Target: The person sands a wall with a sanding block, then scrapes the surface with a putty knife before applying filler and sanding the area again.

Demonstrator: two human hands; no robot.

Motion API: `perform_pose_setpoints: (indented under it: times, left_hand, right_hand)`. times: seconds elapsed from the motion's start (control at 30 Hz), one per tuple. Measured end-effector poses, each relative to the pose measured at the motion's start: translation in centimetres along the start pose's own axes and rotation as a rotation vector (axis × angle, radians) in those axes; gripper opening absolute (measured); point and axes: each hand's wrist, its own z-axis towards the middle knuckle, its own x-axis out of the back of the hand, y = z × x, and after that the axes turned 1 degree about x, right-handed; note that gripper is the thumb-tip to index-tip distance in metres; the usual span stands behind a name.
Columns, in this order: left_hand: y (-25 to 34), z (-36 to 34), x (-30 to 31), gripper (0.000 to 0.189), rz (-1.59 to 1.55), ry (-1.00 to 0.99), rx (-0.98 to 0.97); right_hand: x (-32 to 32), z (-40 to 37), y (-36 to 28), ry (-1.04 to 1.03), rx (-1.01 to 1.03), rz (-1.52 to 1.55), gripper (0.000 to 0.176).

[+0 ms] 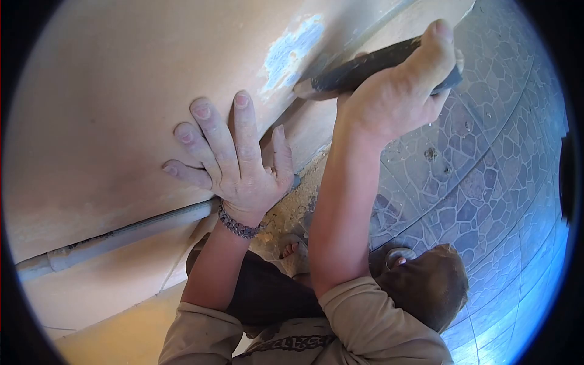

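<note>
My left hand (240, 164) lies against the beige wall (121, 91) with its fingers spread, dust on the fingertips and a dark beaded bracelet (239, 226) at the wrist. Raised to the right of it, my right hand (398, 97) is wrapped around a long dark block (371, 68) with a pale end. That pale end points at the wall, just below a rough blue-white patch (294, 52) where the surface coat is worn away. Part of the block is hidden behind my fingers and palm.
A grey pipe (134, 234) runs along the lower wall, passing behind my left wrist. Crumbs and dust (292, 207) lie along the wall's foot. The floor (486, 152) has a stone-pattern tile. My knees and sandalled feet are close below.
</note>
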Motion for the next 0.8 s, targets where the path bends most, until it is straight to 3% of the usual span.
perform_pose_setpoints:
  times: [0.03,0.23,0.33,0.4,0.43,0.5,0.57,0.73,0.8]
  left_hand:
    - [0.0,-0.1,0.0,0.062,0.011,0.002,0.012]
    - [0.0,-0.4,0.9,0.059,-0.045,-0.075,0.012]
    - [0.5,-0.7,1.0,0.057,-0.023,-0.145,-0.002]
    - [0.6,-0.9,0.7,0.056,-0.015,-0.149,-0.014]
    - [0.5,-1.0,0.8,0.056,-0.016,-0.159,-0.024]
    - [0.1,-1.0,1.0,0.058,-0.007,-0.206,-0.071]
    - [0.0,-1.3,1.3,0.059,-0.004,-0.239,-0.084]
    - [0.7,-1.2,0.6,0.053,-0.025,-0.141,-0.028]
    - [0.6,-1.5,0.9,0.052,-0.016,-0.163,-0.046]
  right_hand:
    - [0.4,-0.2,0.1,0.013,-0.170,0.106,0.045]
    - [1.2,5.2,-4.2,0.475,-0.153,0.183,0.041]
    - [0.0,2.3,0.4,0.146,0.096,0.087,0.050]
    - [0.0,2.4,0.7,0.019,0.329,-0.304,0.047]
    - [1.1,3.1,0.0,0.009,0.469,-0.678,0.042]
    - [1.8,5.0,-1.9,0.173,0.333,-0.652,0.042]
    - [0.8,7.2,-5.4,0.464,-0.231,0.137,0.053]
    - [-1.1,3.2,-0.1,0.022,0.135,0.015,0.047]
    - [-1.0,3.8,-1.4,0.085,0.109,-0.027,0.048]
